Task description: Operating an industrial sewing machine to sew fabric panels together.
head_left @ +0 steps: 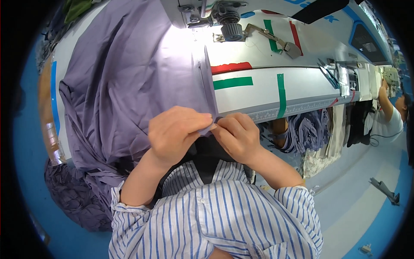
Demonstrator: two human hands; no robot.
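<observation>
A large piece of purple fabric [133, 73] covers the left of the sewing table and hangs over its front edge. Its right edge runs from under the lit needle area of the sewing machine [207, 17] down toward me. At the near end of that edge, my left hand [179, 129] pinches the fabric between thumb and fingers. Right beside it, my right hand [237, 136] is closed on the same edge, its fingertips almost touching the left ones. The exact fold between the fingertips is hidden.
Green tape [233, 83] and red tape [230, 67] mark the white tabletop, with a ruler strip [284, 111] along its front. Tweezers [330, 75] lie to the right. Bundled purple pieces [302, 129] hang below; more purple cloth [77, 198] is heaped lower left. Another person [390, 116] works far right.
</observation>
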